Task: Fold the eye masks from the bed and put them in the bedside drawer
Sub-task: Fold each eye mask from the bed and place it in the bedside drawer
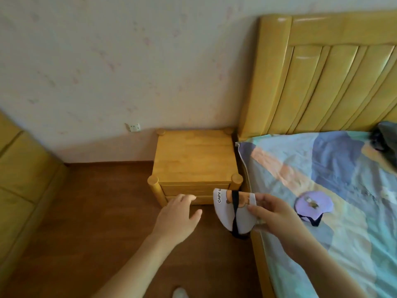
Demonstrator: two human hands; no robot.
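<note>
My right hand [276, 214] pinches a folded white eye mask [233, 208] with a cartoon print and a black strap, held in the air between the bed and the bedside table. My left hand [178, 214] is open, fingers spread, reaching toward the front of the wooden bedside table [194, 155]; its fingertips are at the drawers [193, 191], both of which are shut. A purple eye mask [313, 204] with a black strap lies flat on the bed sheet [322, 164], to the right of my right hand.
A yellow padded headboard [322, 72] rises behind the bed. A dark object [386, 136] lies near the bed's far right edge. Brown wooden floor [96, 201] stretches left of the table. Yellow furniture [21, 168] stands at the left edge. A wall socket [133, 127] sits low on the wall.
</note>
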